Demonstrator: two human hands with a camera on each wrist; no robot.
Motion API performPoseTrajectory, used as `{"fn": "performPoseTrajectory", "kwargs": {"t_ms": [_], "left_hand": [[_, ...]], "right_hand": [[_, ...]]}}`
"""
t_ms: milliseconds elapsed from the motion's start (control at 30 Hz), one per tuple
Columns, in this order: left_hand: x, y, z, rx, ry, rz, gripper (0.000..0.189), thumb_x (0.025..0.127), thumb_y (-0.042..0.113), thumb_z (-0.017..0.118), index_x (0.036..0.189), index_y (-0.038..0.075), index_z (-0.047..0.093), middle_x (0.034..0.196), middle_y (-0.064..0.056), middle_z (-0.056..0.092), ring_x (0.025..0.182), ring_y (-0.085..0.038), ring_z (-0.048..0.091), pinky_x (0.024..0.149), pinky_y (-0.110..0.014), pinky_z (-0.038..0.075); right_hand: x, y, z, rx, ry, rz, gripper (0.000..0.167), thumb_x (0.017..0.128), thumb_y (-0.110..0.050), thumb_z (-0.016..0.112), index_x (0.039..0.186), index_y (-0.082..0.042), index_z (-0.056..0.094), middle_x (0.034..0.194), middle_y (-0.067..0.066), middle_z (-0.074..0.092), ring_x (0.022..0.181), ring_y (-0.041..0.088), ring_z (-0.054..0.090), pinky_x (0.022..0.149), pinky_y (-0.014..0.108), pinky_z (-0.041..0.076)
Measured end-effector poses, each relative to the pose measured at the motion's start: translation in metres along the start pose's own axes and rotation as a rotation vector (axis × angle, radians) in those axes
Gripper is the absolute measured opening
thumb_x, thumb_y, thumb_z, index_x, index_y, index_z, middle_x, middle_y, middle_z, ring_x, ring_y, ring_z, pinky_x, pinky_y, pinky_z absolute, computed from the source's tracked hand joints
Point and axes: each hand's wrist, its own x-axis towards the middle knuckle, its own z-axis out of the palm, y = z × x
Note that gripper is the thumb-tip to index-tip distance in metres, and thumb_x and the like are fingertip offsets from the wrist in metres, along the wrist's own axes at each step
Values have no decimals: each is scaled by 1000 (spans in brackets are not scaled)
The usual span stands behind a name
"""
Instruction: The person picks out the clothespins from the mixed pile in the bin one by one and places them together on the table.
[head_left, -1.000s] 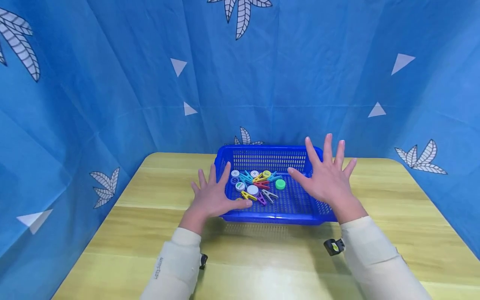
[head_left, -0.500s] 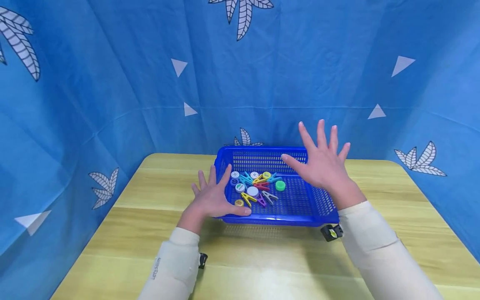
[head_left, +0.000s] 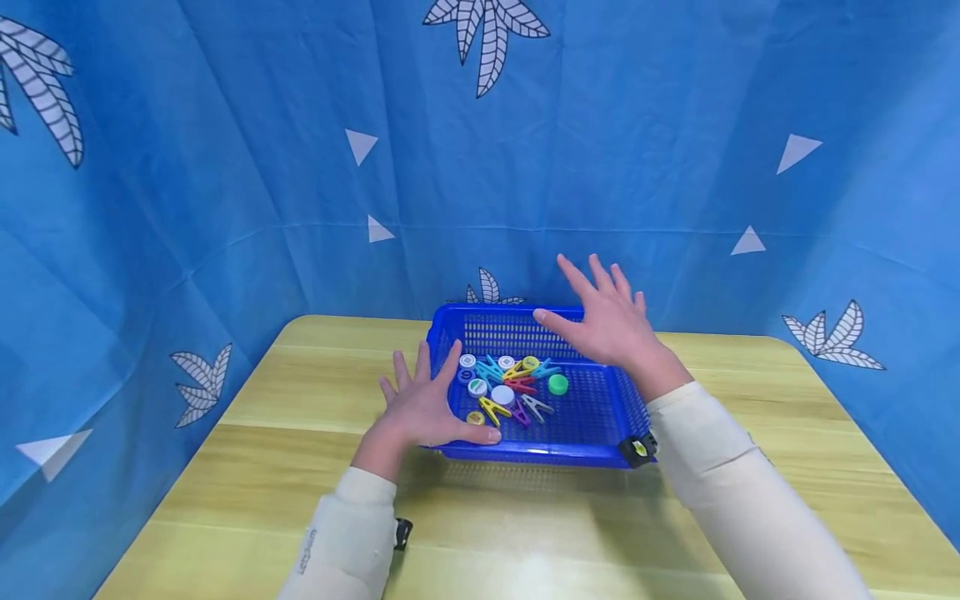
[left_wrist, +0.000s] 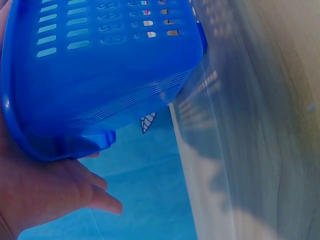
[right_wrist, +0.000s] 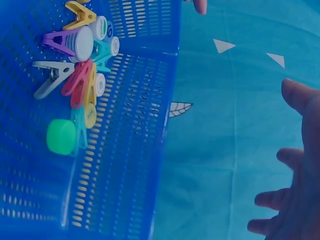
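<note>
In the head view a blue plastic basket [head_left: 540,454] holds several bottle caps and spring clothespins. Among them lie a green cap [head_left: 557,384], a white cap [head_left: 503,396], a yellow clothespin [head_left: 494,411], a grey clothespin [head_left: 537,408] and a red clothespin [head_left: 520,384]. My left hand [head_left: 423,408] is at the basket's left end, fingers spread and thumb along the front rim; the left wrist view shows the rim close against it, but contact is hard to tell. Fingers apart and holding nothing, my right hand [head_left: 611,329] hovers above the basket's right back part.
The basket stands on a wooden table [head_left: 262,467]. Behind and beside the table hangs a blue curtain [head_left: 637,150] with leaf and triangle prints. A black wrist camera [head_left: 638,450] on the right sleeve overlaps the basket's front right corner in the head view.
My right hand has moved left, from the basket's right end to over its back part. My left hand stays nearly in place. The basket's contents look unmoved.
</note>
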Motion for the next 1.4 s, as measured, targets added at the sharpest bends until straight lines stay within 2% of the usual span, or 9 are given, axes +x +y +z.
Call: {"fn": "performPoseTrajectory", "kwargs": {"t_ms": [200,467,633,767,933,1167,1400], "left_hand": [[-1,2,1,-5,3,2,141,53,85,75,161,33,0,163,-19,-15,140,-51,-27,104,-74,-11],[-2,4,-2,-19,9,2,141,53,82,78,161,34,1,164,-18,-15,139,-49,-30,104,-73,-13],[-2,4,-2,-11,17,1,142,51,84,77,162,34,2,164,-19,-13,140,-51,-27,104,-74,-11],[-1,4,-1,-12,12,5,142,51,84,76,162,34,2,164,-19,-14,140,-51,-28,104,-74,-12],[-1,5,-2,-16,13,0,141,54,80,79,161,35,0,164,-18,-15,140,-50,-28,104,-74,-12],[-2,2,-2,-18,12,-7,141,53,82,78,161,34,1,164,-18,-15,139,-49,-30,104,-74,-12],[-2,2,0,-22,7,-9,140,53,82,78,161,34,2,164,-17,-15,139,-49,-30,104,-73,-13]], "right_hand": [[4,6,9,100,24,-20,89,87,-75,53,159,-31,27,161,15,24,145,45,18,103,75,23],[12,13,12,214,36,-6,85,87,-74,55,156,-28,36,155,13,35,139,40,33,102,69,34],[17,25,18,351,10,-26,76,89,-62,65,150,-22,45,147,14,45,130,40,45,100,61,41],[21,34,21,498,-48,-19,67,90,-43,73,147,-20,48,142,16,51,127,41,48,100,60,42],[25,41,25,629,-137,16,61,92,-29,74,147,-20,48,137,16,55,125,39,51,97,60,44],[30,47,34,722,-265,109,52,95,-26,71,143,-17,52,132,17,56,119,37,55,92,55,51],[36,58,50,842,-420,185,51,96,-25,69,143,-12,53,142,17,50,123,43,53,99,59,45]]}}
